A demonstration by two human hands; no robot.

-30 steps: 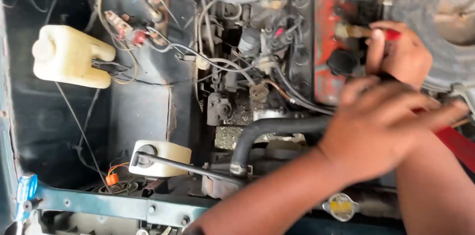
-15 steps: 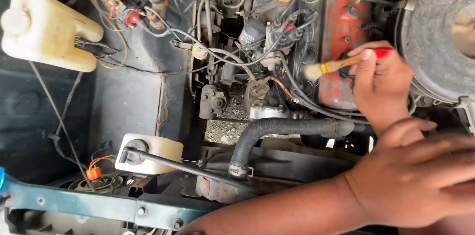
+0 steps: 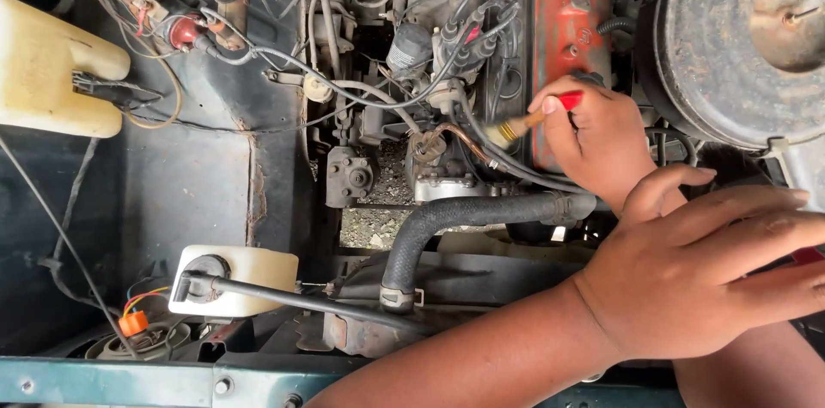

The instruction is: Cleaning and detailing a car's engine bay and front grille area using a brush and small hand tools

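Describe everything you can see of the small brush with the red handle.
The small brush has a red handle, a brass-coloured ferrule and short pale bristles. The right hand pinches the handle, hiding most of it. It lies nearly level, tip pointing left and slightly down, bristles at the dark hoses and wires beside the red engine cover.

I'm over a car's open engine bay: orange engine (image 3: 563,21), hose (image 3: 464,219), air filter (image 3: 730,39), gravel beneath — outdoor repair spot.
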